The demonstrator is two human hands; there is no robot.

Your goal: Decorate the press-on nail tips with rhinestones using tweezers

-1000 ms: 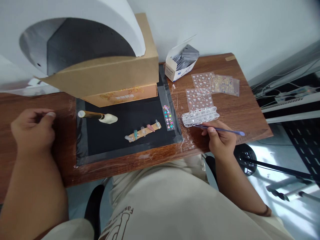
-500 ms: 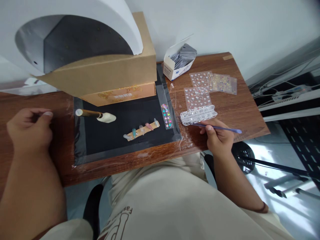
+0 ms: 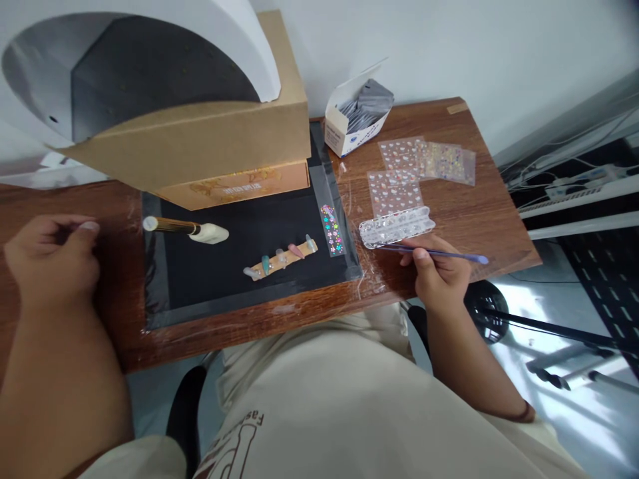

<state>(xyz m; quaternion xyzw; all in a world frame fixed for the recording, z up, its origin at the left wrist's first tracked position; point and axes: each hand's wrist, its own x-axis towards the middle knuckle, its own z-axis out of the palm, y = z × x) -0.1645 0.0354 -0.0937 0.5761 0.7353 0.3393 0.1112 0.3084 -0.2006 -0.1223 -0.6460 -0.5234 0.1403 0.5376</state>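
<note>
The right hand [image 3: 444, 273] pinches a purple stick [image 3: 458, 255] between thumb and fingers, its inner end along the near edge of a clear tray [image 3: 397, 227] at half past ten from the hand; whether they touch, I cannot tell. At nine o'clock, a strip of false nails [image 3: 273, 264] lies on a black mat [image 3: 200, 279], a white bottle [image 3: 210, 233] at ten from it. Farther toward nine, the left hand [image 3: 54, 259] curls on the wooden table [image 3: 117, 246]; whether thumb and forefinger meet is unclear.
</note>
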